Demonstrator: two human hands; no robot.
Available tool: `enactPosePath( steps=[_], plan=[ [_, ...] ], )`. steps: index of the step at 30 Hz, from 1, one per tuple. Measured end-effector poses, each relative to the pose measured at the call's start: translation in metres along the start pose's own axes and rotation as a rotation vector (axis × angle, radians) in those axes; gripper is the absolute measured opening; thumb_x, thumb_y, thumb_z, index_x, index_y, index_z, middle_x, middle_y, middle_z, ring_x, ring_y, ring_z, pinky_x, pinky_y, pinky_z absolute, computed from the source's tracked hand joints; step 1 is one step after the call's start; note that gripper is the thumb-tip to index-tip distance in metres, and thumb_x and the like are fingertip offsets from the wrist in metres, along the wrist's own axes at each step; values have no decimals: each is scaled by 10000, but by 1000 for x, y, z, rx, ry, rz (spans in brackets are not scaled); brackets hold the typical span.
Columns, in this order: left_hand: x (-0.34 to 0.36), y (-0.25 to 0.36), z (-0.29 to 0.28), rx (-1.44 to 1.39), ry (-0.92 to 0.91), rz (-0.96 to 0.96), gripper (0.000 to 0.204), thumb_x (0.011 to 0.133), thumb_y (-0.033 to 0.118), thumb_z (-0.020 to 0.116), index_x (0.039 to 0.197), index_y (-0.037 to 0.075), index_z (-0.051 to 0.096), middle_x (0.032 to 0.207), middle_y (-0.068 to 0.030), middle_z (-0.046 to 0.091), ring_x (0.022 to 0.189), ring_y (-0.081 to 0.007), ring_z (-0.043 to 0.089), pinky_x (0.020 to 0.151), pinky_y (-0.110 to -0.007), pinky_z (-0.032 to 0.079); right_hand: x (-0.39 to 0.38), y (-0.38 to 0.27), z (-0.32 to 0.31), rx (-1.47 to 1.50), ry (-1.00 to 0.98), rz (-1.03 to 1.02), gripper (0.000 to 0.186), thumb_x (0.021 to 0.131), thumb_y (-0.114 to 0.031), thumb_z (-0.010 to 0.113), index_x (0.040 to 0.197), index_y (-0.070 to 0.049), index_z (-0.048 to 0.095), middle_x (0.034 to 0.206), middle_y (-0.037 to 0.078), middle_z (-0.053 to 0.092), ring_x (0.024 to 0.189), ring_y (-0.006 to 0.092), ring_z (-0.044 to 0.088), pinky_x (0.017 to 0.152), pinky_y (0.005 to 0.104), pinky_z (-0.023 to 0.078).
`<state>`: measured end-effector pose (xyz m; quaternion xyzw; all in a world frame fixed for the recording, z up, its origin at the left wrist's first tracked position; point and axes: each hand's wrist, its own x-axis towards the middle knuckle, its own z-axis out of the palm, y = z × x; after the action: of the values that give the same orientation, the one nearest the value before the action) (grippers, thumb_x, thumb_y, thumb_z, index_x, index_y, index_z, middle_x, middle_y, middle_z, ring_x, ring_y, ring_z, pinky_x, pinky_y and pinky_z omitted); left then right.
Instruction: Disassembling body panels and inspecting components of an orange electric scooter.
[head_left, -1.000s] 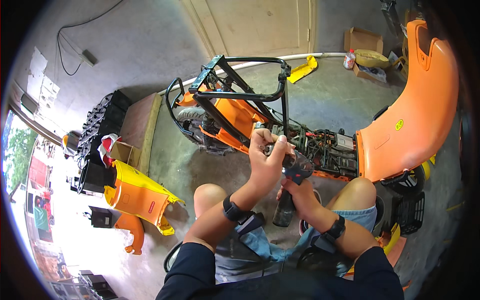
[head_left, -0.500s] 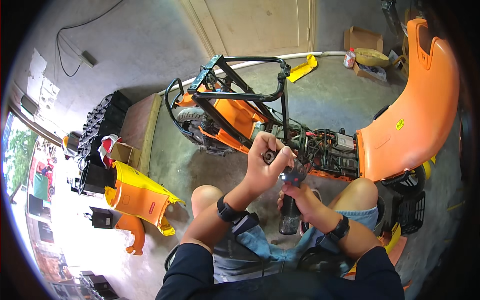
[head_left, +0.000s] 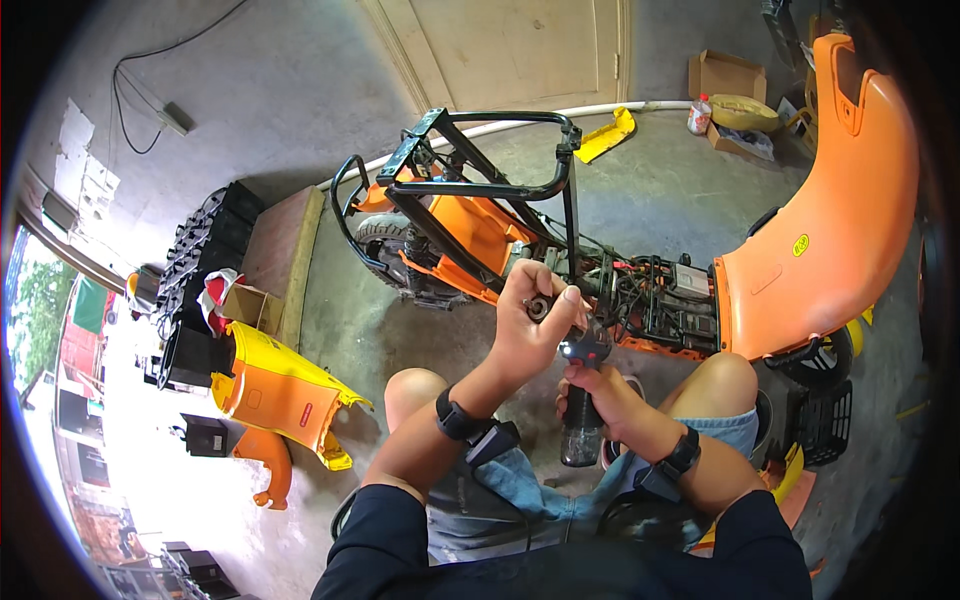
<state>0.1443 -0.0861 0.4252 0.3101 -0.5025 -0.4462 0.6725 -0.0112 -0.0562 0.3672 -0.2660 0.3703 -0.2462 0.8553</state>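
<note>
Upright in my right hand [head_left: 607,398] is a cordless power tool [head_left: 581,425] with a dark grip, a shiny rounded head and a see-through lower end; my fingers wrap round its grip. At its head, my left hand [head_left: 527,328] is closed with curled fingers and the thumb pressed forward. A small round metal socket [head_left: 539,309] shows between those fingers, beside the tool's head. Whether the socket sits on the tool cannot be seen. Just beyond both hands stands a partly stripped scooter [head_left: 660,297], its wiring exposed and its black tube frame [head_left: 490,188] bare.
A large orange front panel [head_left: 815,235] rises at the right, near a black crate [head_left: 828,425]. Yellow and orange body panels [head_left: 285,395] lie on the floor at left, before several black boxes [head_left: 205,240]. An opened carton [head_left: 725,80] and a bottle [head_left: 699,115] are far right.
Both hands keep the same grip at nearly the same spot. My left thumb and the tool's head have shifted very slightly; nothing was taken up or let go.
</note>
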Motion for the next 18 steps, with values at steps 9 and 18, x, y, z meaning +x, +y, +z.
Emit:
enactPosePath(
  steps=[9,18],
  plan=[
    [-1,2,0,16,23,-25,222,940,-42,512,940,58,314,737,-73,517,676,-166,592,661,-312,521,1,1,0,0,-21,1,254,843,-260,663,939,-39,583,769,69,604,669,209,646,613,345,527],
    [2,13,-5,7,-72,-17,220,934,-45,510,946,60,318,712,-74,529,648,-170,587,672,-341,519,-2,-2,0,-44,-40,34,302,829,-308,679,935,-43,581,781,67,605,668,209,645,619,348,532]
  ],
)
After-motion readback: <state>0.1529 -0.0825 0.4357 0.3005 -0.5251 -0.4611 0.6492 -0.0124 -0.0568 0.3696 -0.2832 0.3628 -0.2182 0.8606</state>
